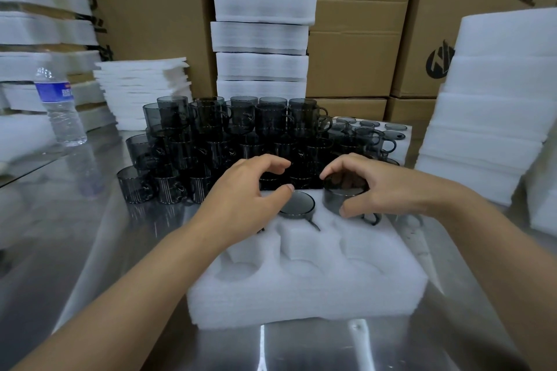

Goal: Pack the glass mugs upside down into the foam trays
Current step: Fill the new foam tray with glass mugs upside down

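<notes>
Smoky glass: the right hand (pixel 391 187) clamps fingers and thumb round the held mug (pixel 343 194), upside down and partly sunk into a pocket of the foam tray (pixel 301 289) beneath it. The left hand (pixel 241 190) is loosely curled and holds nothing, its thumb beside the seated mug (pixel 297 205). If the handle misses its slot, the glass may jam tilted or knock this neighbour between the hands.

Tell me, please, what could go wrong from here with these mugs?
1. The right hand holds a mug not yet fully down in the tray; if its handle sits askew, pressing might chip it.
2. The left hand hovers close to the stacked mugs; a bump could topple them.
</notes>
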### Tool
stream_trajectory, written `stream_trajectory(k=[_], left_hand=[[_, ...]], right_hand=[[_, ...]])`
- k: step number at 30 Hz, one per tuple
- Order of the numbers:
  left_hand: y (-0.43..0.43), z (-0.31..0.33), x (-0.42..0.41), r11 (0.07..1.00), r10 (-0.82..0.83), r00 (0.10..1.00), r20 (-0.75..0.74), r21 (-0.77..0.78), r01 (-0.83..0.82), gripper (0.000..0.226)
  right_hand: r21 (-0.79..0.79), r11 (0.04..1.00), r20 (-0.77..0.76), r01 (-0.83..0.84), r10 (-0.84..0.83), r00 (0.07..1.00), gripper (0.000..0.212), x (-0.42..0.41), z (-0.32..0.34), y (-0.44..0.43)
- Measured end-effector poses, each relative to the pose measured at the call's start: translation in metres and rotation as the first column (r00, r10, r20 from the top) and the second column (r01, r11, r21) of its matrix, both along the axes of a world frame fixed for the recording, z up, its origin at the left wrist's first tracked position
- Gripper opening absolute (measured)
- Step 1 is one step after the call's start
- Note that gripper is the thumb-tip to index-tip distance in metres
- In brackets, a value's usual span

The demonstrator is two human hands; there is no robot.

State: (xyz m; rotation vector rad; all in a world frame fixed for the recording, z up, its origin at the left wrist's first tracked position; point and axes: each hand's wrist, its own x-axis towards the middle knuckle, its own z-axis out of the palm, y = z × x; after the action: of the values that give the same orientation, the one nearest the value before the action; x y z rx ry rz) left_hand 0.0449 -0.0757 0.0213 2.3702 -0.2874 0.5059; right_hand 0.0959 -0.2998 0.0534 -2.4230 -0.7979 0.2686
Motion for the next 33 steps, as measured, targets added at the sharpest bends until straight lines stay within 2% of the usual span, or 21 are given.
stream_trajectory(k=[2,5,8,13,17,20,22,28,33], left_hand=[[0.000,-0.001,0.000,1.000,-0.001,1.000,0.001,0.004,0.001,0.034],[0.000,-0.001,0.001,1.000,-0.002,1.000,0.001,0.006,0.002,0.035],[0.001,0.000,0.001,1.000,-0.004,1.000,-0.007,0.008,0.004,0.036],[0.001,-0.001,0.001,1.000,-0.004,1.000,0.001,0.018,0.004,0.034],[0.001,0.000,0.002,1.000,-0.012,1.000,0.005,0.025,0.012,0.032],[0.001,-0.001,0.002,1.000,-0.022,1.000,0.000,0.023,0.022,0.031],[0.001,-0.001,0.003,0.999,-0.026,1.000,-0.003,0.024,0.026,0.031],[0.000,-0.002,0.003,0.998,-0.040,0.999,0.000,0.045,0.040,0.030],[0.000,-0.002,0.002,0.998,-0.039,0.999,0.001,0.048,0.039,0.030]], right_hand=[[0.021,0.999,0.041,0.038,-0.039,0.998,0.039,0.000,-0.002,0.003],[0.154,0.984,0.124,0.090,-0.109,0.986,0.060,-0.001,-0.007,0.011],[0.211,0.973,0.186,0.091,-0.131,0.974,0.053,-0.002,-0.011,0.019],[0.061,0.993,0.218,0.106,-0.116,0.969,0.039,0.000,-0.023,0.026],[-0.059,0.994,0.208,0.088,-0.074,0.975,0.041,-0.003,-0.026,0.030],[-0.207,0.975,0.227,0.077,-0.029,0.973,0.051,-0.004,-0.028,0.031],[-0.252,0.965,0.224,0.072,-0.014,0.975,0.057,-0.004,-0.028,0.032],[-0.272,0.959,0.250,0.079,-0.009,0.968,0.058,-0.002,-0.030,0.032],[-0.194,0.978,0.257,0.077,-0.025,0.966,0.051,-0.002,-0.030,0.031]])
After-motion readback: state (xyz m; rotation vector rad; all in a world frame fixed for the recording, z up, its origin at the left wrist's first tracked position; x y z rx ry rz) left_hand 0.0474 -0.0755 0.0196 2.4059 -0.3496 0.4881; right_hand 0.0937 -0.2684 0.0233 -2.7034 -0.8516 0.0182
